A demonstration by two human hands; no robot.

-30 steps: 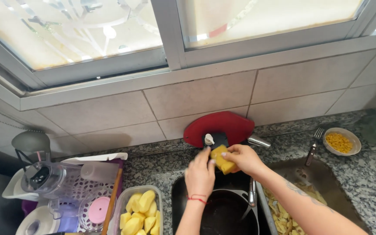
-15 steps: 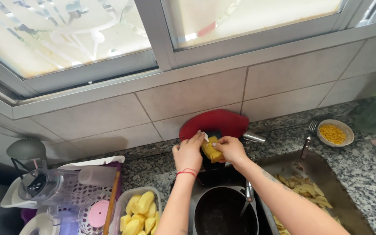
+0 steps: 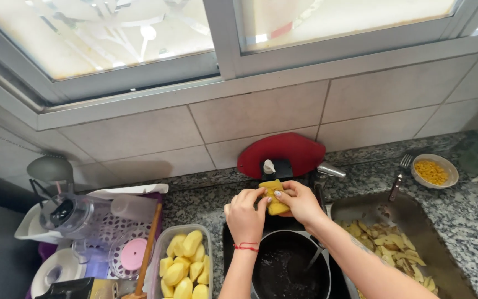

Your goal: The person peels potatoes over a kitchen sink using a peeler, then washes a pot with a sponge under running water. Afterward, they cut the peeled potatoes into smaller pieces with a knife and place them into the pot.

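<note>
Both my hands hold a yellow peeled potato piece (image 3: 274, 195) over the dark sink. My left hand (image 3: 244, 215), with a red string on its wrist, grips it from the left. From the right, my right hand (image 3: 300, 201) closes its fingers on the same piece. Below them sits a black pot (image 3: 290, 267) in the sink. A clear plastic container (image 3: 161, 249) with several peeled potato pieces (image 3: 183, 266) stands to the left of the pot.
A red cutting board (image 3: 294, 149) leans on the tiled wall behind the tap (image 3: 327, 173). A metal tray (image 3: 372, 206) of potato peels lies at right, beside a fork (image 3: 398, 176) and a small bowl of corn (image 3: 434, 171). A dish rack (image 3: 92, 232) with blender parts stands at left.
My left hand rose from over the pot and joined my right hand on the potato piece. The view shifted slightly.
</note>
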